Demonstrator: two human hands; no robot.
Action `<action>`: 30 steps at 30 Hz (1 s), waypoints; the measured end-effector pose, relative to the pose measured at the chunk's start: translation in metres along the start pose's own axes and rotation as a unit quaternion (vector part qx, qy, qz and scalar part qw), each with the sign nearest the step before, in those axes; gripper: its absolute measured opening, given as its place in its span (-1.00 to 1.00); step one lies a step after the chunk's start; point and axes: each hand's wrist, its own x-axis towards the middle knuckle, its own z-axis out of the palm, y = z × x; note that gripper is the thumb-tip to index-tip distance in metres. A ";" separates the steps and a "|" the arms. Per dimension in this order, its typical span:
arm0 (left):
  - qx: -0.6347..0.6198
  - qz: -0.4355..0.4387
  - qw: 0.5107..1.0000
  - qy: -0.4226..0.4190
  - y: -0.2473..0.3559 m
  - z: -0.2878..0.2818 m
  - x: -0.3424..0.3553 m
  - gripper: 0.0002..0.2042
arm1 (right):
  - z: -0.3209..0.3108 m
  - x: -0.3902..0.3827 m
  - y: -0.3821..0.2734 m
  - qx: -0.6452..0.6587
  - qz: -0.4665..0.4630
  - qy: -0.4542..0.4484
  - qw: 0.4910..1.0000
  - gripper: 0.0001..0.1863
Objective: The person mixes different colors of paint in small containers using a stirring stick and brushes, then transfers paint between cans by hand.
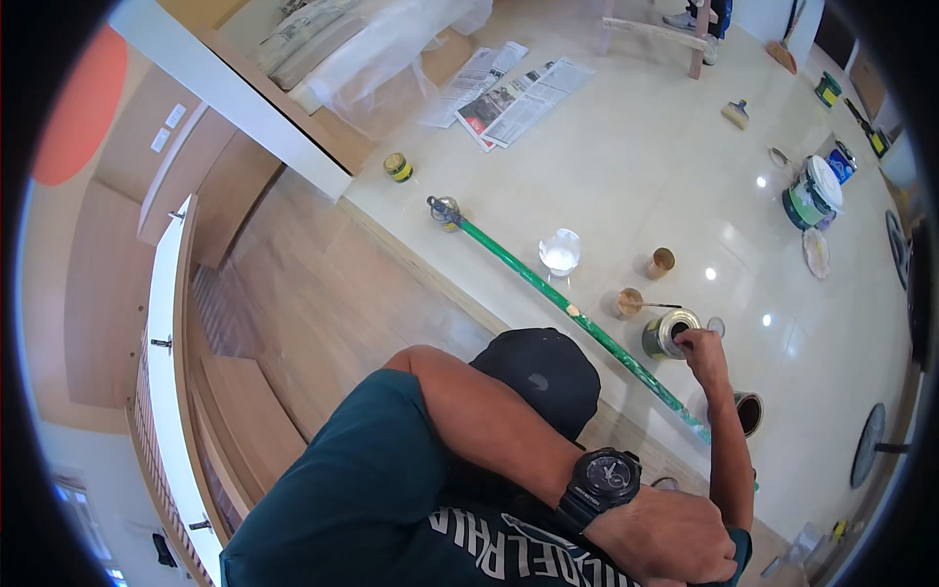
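My right hand [700, 350] is over the open rim of a metal tin [656, 339] with dark contents. Its fingers are pinched at the opening; what they hold, if anything, is hidden. My left hand [660, 538], below a black wristwatch [608, 476], is curled closed in front of my chest, its fingertips hidden. Left of the tin, a small cup [629, 303] has a thin brush or stick [660, 305] across it. Behind stands another brown cup [661, 261]. An open can [748, 415] with a dark inside is beside my right forearm. A paint-marked green pole [548, 291] lies diagonally across the floor.
A cut white container [560, 256] holds white liquid. A yellow-green tin [398, 167], newspapers [523, 103] and a wide brush [736, 114] lie farther off. A lidded bucket [810, 195] stands right. A wooden stand [653, 31] and another person's leg [713, 29] are at the top.
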 end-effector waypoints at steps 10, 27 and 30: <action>-0.028 -0.028 0.998 -0.046 0.007 -0.008 0.000 -0.76 | -0.011 0.005 -0.005 -0.044 0.013 0.013 0.999 -0.81; -0.012 0.011 1.000 -0.015 -0.008 0.006 0.000 -0.73 | -0.005 0.007 -0.005 0.089 0.081 -0.085 0.989 -0.77; -0.012 0.024 1.000 -0.015 -0.011 0.005 -0.004 -0.73 | -0.011 0.005 -0.005 0.095 0.101 -0.083 0.987 -0.76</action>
